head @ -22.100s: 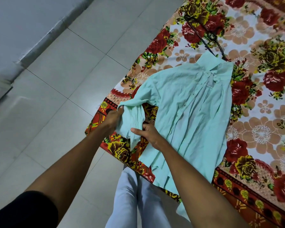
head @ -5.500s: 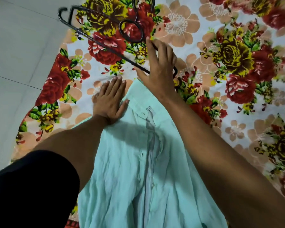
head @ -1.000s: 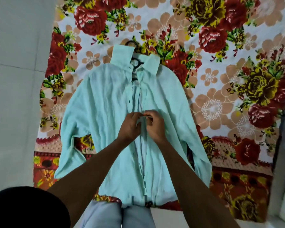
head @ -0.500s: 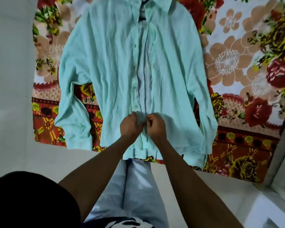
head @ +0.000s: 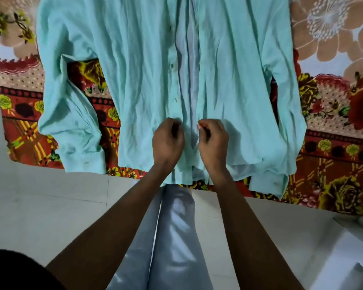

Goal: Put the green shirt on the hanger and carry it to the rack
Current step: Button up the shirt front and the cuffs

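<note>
Down low, the green shirt point(head: 147, 65) lies flat on the floral bedspread point(head: 333, 105); left hand point(head: 168, 141) and right hand point(head: 213, 141) each pinch its front edges near the hem.

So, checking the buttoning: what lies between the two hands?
Head view: only the green shirt's open front strip lies between left hand and right hand.

The thin, wrinkled light-green cloth shirt point(head: 134, 59) looked soft and matt. The flowered red cloth blanket point(head: 333, 126) seemed fuzzy. The pale tiled floor point(head: 50, 206) was smooth and shiny.
</note>
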A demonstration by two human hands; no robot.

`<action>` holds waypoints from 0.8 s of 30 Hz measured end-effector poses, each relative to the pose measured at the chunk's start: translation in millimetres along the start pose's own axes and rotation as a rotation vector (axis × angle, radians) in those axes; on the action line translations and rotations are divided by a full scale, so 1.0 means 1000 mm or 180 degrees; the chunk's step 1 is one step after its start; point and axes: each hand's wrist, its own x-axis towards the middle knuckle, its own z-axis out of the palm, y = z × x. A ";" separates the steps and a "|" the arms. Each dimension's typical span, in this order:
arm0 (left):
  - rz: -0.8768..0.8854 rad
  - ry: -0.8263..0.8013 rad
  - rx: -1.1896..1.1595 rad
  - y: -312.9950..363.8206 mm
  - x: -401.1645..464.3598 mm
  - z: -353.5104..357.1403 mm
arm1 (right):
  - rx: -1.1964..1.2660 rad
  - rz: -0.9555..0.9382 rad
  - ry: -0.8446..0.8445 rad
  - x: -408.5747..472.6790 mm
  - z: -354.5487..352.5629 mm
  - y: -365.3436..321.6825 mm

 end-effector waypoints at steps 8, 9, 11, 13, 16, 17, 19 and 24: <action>-0.0738 -0.0021 -0.1142 -0.016 -0.003 -0.012 | -0.0577 -0.0266 -0.0004 -0.012 0.018 0.009; -0.0866 -0.0073 -0.1345 -0.016 -0.003 -0.014 | -0.0643 -0.0327 0.0044 -0.014 0.019 0.009; -0.1007 -0.0148 -0.1655 -0.016 -0.003 -0.015 | -0.0716 -0.0481 0.0193 -0.017 0.018 0.008; -0.1136 -0.0168 -0.1886 -0.014 -0.004 -0.016 | -0.0699 -0.0537 0.0389 -0.017 0.015 0.008; -0.1297 -0.0132 -0.2123 -0.012 -0.006 -0.015 | -0.0600 -0.0684 0.0574 -0.021 0.011 0.002; -0.1327 -0.0142 -0.2175 -0.010 -0.007 -0.016 | -0.0543 -0.0724 0.0583 -0.022 0.010 -0.001; -0.1373 -0.0171 -0.2275 -0.008 -0.009 -0.014 | -0.0301 -0.0628 0.0536 -0.023 0.011 -0.006; -0.1277 -0.0271 -0.2253 -0.006 -0.009 -0.009 | 0.0171 -0.0286 0.0254 -0.017 0.018 -0.010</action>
